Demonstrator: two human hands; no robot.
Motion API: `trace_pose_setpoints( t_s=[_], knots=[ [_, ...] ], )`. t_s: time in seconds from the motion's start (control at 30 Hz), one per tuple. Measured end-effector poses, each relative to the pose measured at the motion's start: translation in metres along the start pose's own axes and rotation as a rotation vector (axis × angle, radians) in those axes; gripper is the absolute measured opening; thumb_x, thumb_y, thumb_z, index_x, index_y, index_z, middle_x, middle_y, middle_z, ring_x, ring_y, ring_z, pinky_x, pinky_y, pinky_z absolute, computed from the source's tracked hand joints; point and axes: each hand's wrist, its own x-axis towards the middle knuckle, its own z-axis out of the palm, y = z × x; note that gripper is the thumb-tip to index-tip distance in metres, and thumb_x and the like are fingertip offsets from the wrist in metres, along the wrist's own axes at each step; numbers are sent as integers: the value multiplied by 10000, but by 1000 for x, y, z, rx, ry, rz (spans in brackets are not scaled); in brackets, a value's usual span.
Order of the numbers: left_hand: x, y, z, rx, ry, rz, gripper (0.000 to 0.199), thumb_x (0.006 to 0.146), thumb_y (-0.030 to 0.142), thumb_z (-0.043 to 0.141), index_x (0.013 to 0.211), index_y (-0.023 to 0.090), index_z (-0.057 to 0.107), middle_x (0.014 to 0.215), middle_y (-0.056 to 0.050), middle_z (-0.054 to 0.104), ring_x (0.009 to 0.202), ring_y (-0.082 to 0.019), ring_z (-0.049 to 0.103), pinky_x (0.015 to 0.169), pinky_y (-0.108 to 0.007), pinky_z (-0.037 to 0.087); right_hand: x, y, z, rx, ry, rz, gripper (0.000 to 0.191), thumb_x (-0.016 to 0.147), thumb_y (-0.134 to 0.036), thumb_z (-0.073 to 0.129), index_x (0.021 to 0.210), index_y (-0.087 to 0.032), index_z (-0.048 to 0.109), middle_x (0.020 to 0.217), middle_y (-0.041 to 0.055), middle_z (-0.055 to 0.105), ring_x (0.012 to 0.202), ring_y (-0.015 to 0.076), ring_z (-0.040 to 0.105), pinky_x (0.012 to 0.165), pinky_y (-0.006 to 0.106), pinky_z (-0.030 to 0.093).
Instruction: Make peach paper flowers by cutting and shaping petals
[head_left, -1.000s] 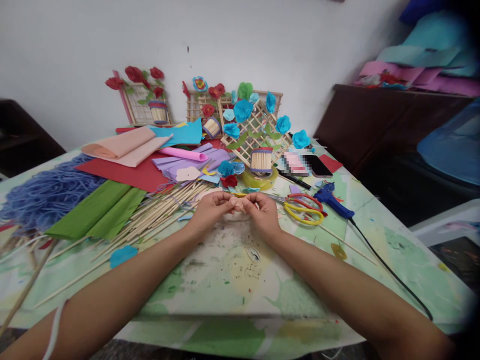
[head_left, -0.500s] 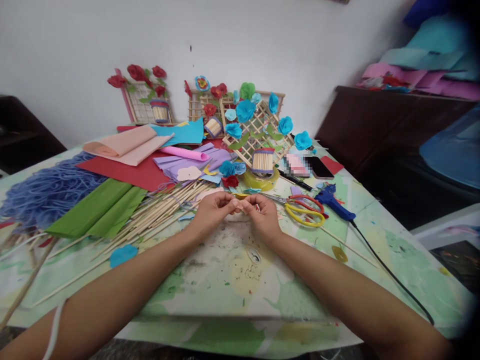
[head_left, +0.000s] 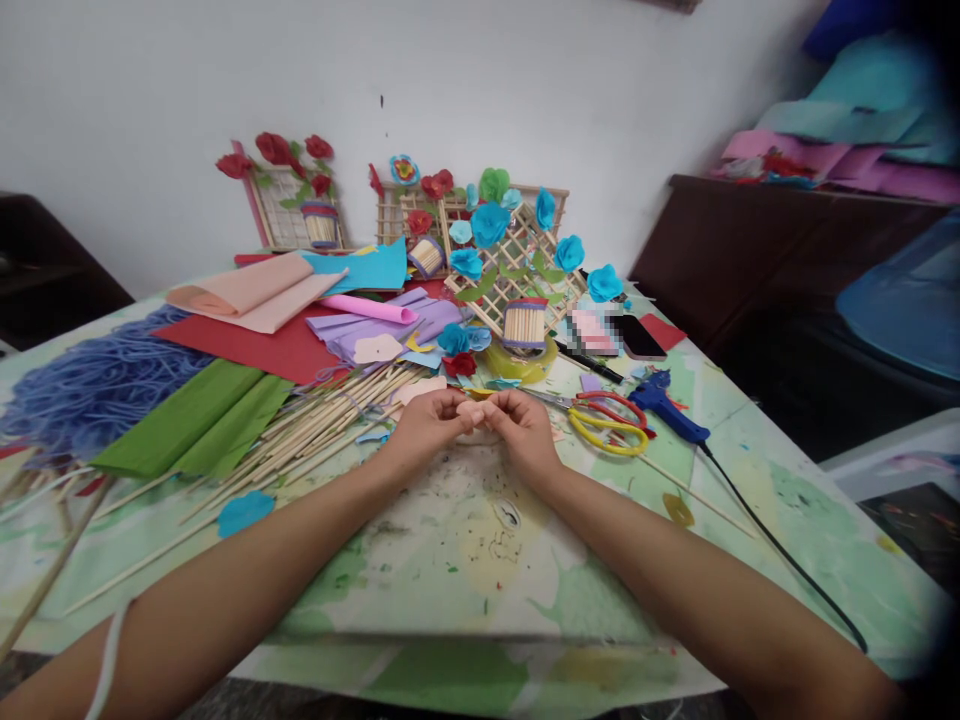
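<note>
Green-and-white patterned cloth (head_left: 450, 600) spreads before us, below a pale wall (head_left: 525, 80). Over it, our left hand (head_left: 427, 432) and right hand (head_left: 529, 434) face each other, both in a narrow pinch on a small piece of pale pink paper (head_left: 470, 410) between them. Just right of our hands lie scissors (head_left: 579, 412) with red and yellow handles, and beside these a blue glue gun (head_left: 667, 408). To the left we see a bundle of thin sticks (head_left: 330, 418).

Green-white covered table (head_left: 442, 570), pretty messy tbh. Heap of blue yarn (head_left: 105, 385), green paper (head_left: 187, 420), loose sticks (head_left: 322, 430), 1 blue cutout (head_left: 246, 513), scissors (head_left: 576, 405), 1 glue gun (head_left: 671, 412).
</note>
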Motion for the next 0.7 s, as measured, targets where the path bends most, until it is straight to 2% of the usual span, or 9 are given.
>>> trace_pose_setpoints(
  t_s=[0.13, 0.37, 0.5, 0.7],
  knots=[
    [-1, 1, 0, 45, -46, -1, 238, 726, 373, 628, 654, 146, 628, 652, -36, 656, 574, -123, 566, 542, -228, 428, 0, 3, 0, -18, 13, 24, 179, 770, -352, 581, 703, -188, 555, 625, 1, 594, 616, 143, 552, 611, 271, 457],
    [2, 1, -1, 51, -92, -27, 197, 744, 324, 608, 652, 153, 639, 638, -34, 667, 546, -114, 559, 533, -223, 420, 0, 5, -2, 19, 1, 48, 143, 766, -319, 569, 715, -186, 560, 611, -9, 581, 594, 134, 538, 589, 257, 433],
    [1, 1, -1, 64, -102, -51, 227, 735, 342, 607, 619, 148, 632, 597, -32, 648, 521, -113, 544, 508, -222, 406, 2, 1, -3, 18, -25, 7, 113, 745, -287, 570, 707, -180, 567, 622, -16, 554, 583, 118, 507, 571, 242, 408],
    [2, -5, -1, 70, -123, -68, 218, 672, 352, 646, 610, 147, 611, 591, -28, 642, 508, -121, 538, 507, -237, 399, 2, -7, -2, -126, -56, -48, 101, 718, -265, 571, 660, -183, 567, 619, -11, 572, 594, 124, 516, 563, 242, 406]
  ],
)
